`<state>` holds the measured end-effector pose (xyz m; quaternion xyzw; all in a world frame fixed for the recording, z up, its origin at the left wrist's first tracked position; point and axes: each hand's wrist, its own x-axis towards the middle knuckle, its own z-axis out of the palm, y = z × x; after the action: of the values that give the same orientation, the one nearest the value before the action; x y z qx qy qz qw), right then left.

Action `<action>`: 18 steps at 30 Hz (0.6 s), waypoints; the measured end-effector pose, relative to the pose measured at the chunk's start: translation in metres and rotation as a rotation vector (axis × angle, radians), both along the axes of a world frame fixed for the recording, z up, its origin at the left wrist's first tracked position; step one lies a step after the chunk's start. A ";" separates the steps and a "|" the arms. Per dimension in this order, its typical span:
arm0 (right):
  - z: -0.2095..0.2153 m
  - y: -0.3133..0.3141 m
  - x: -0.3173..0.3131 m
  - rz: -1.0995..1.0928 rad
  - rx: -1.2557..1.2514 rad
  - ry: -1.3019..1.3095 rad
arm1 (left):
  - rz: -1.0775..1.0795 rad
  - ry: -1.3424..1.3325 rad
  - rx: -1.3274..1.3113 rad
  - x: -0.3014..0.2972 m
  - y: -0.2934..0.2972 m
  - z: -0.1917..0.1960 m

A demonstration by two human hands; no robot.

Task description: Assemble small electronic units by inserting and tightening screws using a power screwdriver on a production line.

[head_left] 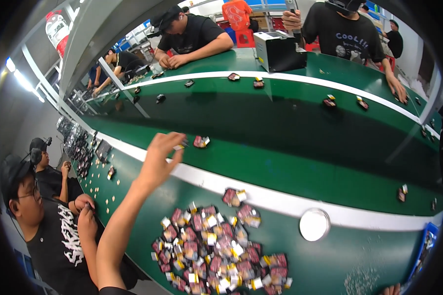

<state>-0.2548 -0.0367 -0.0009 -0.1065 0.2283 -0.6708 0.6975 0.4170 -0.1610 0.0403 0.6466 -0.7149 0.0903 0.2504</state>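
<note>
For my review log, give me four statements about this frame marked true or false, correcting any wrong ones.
1. The left hand is over the green belt. True.
2. The round white disc lies in the middle of the packet heap. False: it lies apart, to the heap's right.
3. The packet heap is on the near side of the near white strip. True.
4. The box-shaped machine stands beside the heap. False: it stands across the belt.

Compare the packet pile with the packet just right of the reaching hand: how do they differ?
The packet pile holds many overlapping packets; the single packet is just one. The packet pile sits before the white rail; the single packet lies beyond it. Both show dark red, white and yellow.
</note>
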 end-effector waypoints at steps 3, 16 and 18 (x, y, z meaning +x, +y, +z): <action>0.006 -0.001 0.007 -0.006 0.000 -0.012 | -0.334 -0.042 0.145 -0.125 0.046 0.027; -0.003 0.042 0.040 0.244 -0.113 -0.007 | -0.516 0.227 0.160 -0.388 0.191 -0.051; 0.000 0.056 0.041 0.274 -0.118 0.012 | -0.463 0.245 0.150 -0.398 0.192 -0.050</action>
<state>-0.2134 0.0195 -0.0013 -0.1812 0.1760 -0.5809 0.7738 0.0190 0.0310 -0.0094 0.4889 -0.8126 -0.1017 0.3005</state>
